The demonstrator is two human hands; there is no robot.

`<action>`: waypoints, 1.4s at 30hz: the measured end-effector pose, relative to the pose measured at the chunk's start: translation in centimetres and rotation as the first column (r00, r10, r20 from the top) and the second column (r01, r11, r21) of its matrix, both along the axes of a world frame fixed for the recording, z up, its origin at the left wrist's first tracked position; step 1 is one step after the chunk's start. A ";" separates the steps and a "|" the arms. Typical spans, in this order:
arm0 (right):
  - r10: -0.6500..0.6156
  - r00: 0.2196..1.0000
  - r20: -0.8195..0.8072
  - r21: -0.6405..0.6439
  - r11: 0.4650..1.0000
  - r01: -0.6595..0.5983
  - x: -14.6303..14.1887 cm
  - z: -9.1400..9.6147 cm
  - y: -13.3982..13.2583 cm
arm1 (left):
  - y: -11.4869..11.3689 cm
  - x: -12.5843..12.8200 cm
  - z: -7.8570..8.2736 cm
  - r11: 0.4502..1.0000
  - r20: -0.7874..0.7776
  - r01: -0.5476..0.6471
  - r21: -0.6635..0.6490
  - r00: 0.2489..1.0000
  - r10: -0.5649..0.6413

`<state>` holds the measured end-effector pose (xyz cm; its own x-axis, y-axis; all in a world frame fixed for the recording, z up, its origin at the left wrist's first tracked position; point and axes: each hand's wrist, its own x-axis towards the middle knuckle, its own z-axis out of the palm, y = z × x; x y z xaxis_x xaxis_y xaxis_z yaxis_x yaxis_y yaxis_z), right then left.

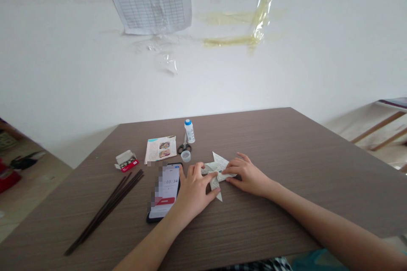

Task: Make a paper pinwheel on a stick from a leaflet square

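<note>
A pinwheel folded from printed paper (215, 183) lies on the table, its pointed blades sticking out between my hands. My left hand (197, 188) holds it from the left, index fingertip near the middle and thumb by the lower blade. From the other side, my right hand (246, 174) grips the right part with thumb and fingertips. My fingers cover part of the folds. Close to my left hand lies a phone (167, 186) with a running timer on its screen.
Behind the phone are a printed booklet (160, 149), scissors (184, 147), a small clear cap (185, 156) and a white bottle with a blue top (190, 131). To the left are an open small box (127, 161) and several thin dark sticks (106, 211). A white wall (95, 76) borders the table's back.
</note>
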<state>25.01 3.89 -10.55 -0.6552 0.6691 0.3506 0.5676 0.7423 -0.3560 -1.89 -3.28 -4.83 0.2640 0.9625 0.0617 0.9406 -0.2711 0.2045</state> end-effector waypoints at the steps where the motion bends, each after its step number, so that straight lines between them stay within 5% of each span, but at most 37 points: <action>1: 0.001 1.000 0.002 -0.005 1.000 -0.001 0.0 0.0 0.0 | 0.0 0.0 0.0 1.000 0.000 0.001 -0.002 1.000 -0.001; 42: 0.004 1.000 -0.012 -0.002 1.000 -0.004 0.2 -0.1 0.1 | 0.6 -0.5 -1.1 0.999 0.041 0.019 0.028 0.999 -0.020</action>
<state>25.25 3.98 -10.66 -0.6540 0.6671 0.3568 0.5602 0.7440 -0.3641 -2.42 -2.64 -5.92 0.2794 0.9550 0.0997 0.9259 -0.2955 0.2353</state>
